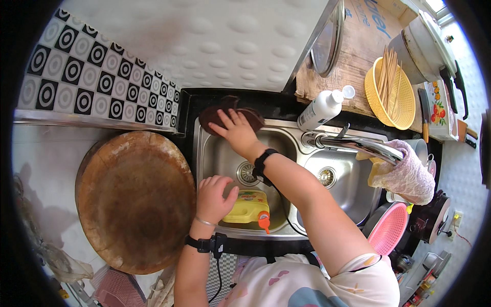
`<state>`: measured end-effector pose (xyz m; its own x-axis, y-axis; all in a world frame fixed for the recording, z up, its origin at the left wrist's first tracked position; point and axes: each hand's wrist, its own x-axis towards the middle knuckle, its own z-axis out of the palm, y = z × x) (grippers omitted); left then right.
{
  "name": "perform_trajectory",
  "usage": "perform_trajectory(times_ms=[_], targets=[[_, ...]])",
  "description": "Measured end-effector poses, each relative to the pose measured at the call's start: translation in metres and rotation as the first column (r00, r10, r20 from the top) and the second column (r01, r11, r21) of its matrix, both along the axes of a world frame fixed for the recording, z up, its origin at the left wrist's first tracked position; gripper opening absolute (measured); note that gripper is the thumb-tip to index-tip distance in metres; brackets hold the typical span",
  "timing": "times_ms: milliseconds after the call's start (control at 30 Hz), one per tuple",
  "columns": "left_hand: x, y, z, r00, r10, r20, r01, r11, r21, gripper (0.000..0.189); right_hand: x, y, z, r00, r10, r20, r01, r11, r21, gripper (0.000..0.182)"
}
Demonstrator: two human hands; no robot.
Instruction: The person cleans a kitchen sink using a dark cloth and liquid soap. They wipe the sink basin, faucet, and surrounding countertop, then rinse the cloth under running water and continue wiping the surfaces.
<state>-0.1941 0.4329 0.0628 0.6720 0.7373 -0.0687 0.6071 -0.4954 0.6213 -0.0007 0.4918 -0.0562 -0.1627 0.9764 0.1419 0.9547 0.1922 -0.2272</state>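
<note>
My right hand presses with spread fingers on a dark brown cloth, which lies over the back left corner of the steel double sink and the black counter edge. At the left rim of the left basin is my left hand, its fingers loosely bent and no object seen in it; whether it touches the rim I cannot tell. Beside it, a yellow bottle with an orange cap lies in the left basin. Both wrists wear black straps with cables.
A large round wooden chopping block stands left of the sink. Behind the sink is an open white bottle. A chrome faucet carries a pinkish cloth. Farther right are a yellow basket of chopsticks, a knife and a pink colander.
</note>
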Motion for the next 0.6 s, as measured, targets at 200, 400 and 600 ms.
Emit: perform_trajectory(times_ms=[200,400,600], targets=[[-0.014,-0.005,0.005,0.999,0.029,-0.024,-0.028,0.999,0.044,0.021,0.03,-0.03,-0.011,0.989,0.091,0.121,-0.086,0.995,-0.042,0.061],[0.007,-0.025,0.02,0.997,-0.002,0.075,-0.003,0.998,0.064,0.021,0.07,-0.122,-0.007,0.933,0.016,0.359,0.036,0.99,-0.137,0.028],[0.001,-0.047,0.029,0.994,-0.011,0.104,0.002,0.996,0.088,0.022,0.065,-0.168,-0.003,0.921,-0.059,0.384,0.131,0.978,-0.164,0.025]])
